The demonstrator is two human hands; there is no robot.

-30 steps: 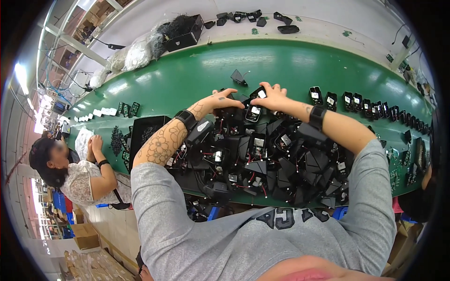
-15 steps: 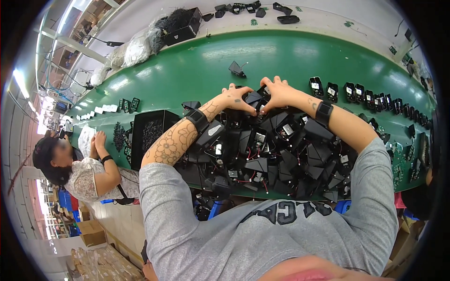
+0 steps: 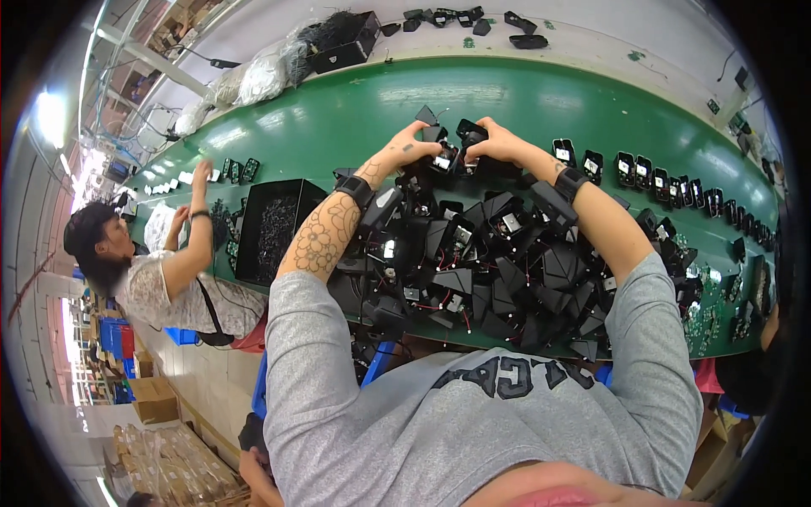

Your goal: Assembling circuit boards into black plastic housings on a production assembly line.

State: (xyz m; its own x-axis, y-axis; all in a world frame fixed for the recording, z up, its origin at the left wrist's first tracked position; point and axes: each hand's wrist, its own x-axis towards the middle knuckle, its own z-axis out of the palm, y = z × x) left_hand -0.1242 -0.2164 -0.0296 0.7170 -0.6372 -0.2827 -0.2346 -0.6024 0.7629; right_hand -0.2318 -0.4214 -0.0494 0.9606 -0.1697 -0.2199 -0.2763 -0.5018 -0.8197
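Note:
Both hands are at the far side of a heap of black plastic housings (image 3: 507, 291) with red wires and small metal parts. Closed on one open black housing (image 3: 441, 159) is my left hand (image 3: 410, 147), thumb on its near side. My right hand (image 3: 505, 144) grips another dark housing (image 3: 469, 130) just beside it, with a narrow gap between the two. The inner side of the left one faces up and shows a bright part; fingers partly hide both pieces. Just behind my left hand lies a pointed black housing (image 3: 426, 115).
A black bin (image 3: 307, 193) of small dark parts stands left of the heap. Open housings (image 3: 663, 184) line up at the right, near green circuit boards (image 3: 705, 317). A co-worker (image 3: 156, 275) sits at the left. Plastic bags (image 3: 263, 78) and a black box (image 3: 345, 46) lie along the back.
My hands have moved slightly away from me and apart; a housing now shows in each. The co-worker has raised an arm over the table.

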